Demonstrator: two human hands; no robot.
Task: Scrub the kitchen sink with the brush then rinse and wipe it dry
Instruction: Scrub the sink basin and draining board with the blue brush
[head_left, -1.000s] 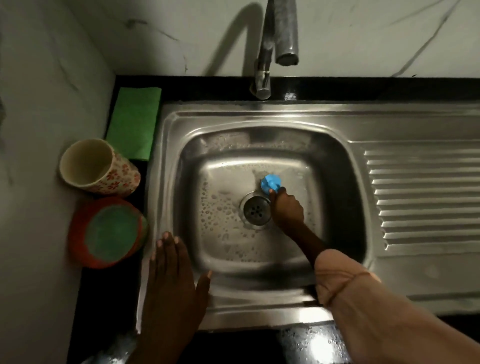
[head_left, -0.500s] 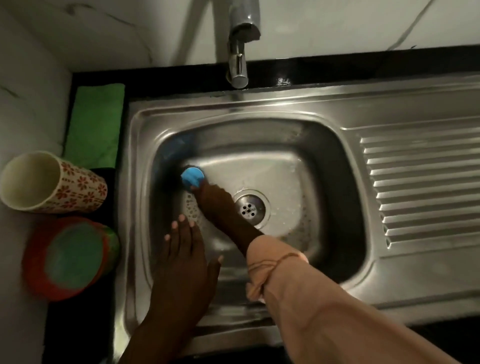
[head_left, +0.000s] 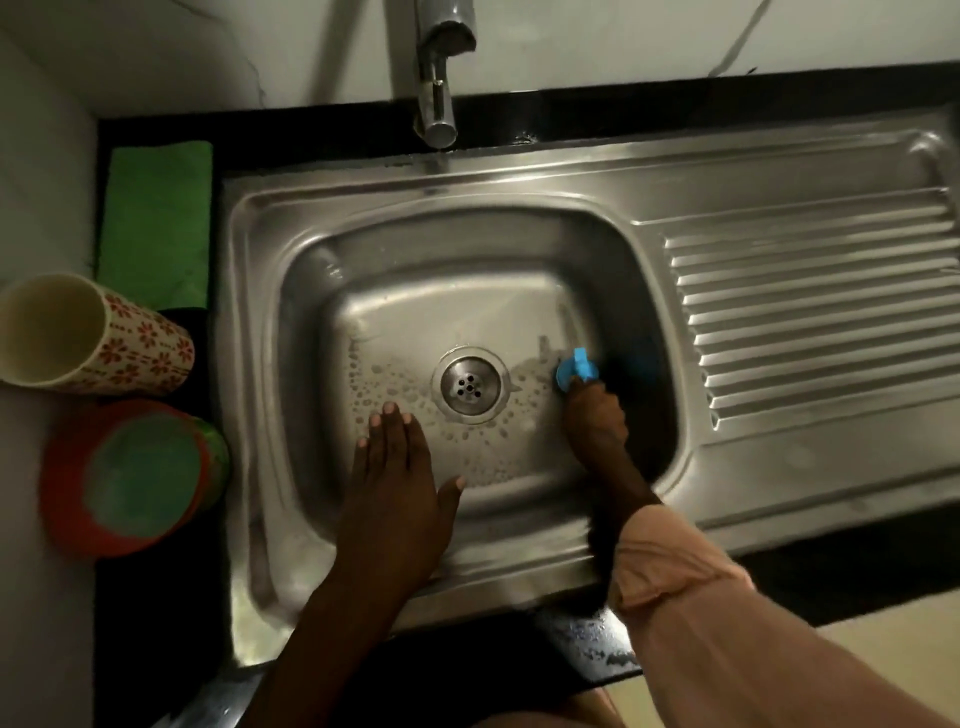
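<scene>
The steel sink (head_left: 363, 197) fills the middle of the view, its basin floor wet and dotted with soap bubbles around the drain (head_left: 470, 385). My right hand (head_left: 595, 415) grips a blue brush (head_left: 576, 370) and holds it against the basin floor at the right side, close to the right wall. My left hand (head_left: 397, 483) rests flat on the sink's front rim, fingers straight and reaching over the basin edge. The tap (head_left: 439, 67) hangs over the back rim; no water stream is visible.
A folded green cloth (head_left: 156, 223) lies on the black counter left of the sink. A flowered cup (head_left: 93, 338) lies tipped on its side and an orange container with a green top (head_left: 132, 478) stands below it. The ribbed drainboard (head_left: 810, 322) lies to the right.
My right hand has swept the brush from the basin's left side across past the drain to its right side. My left hand has stayed on the front rim.
</scene>
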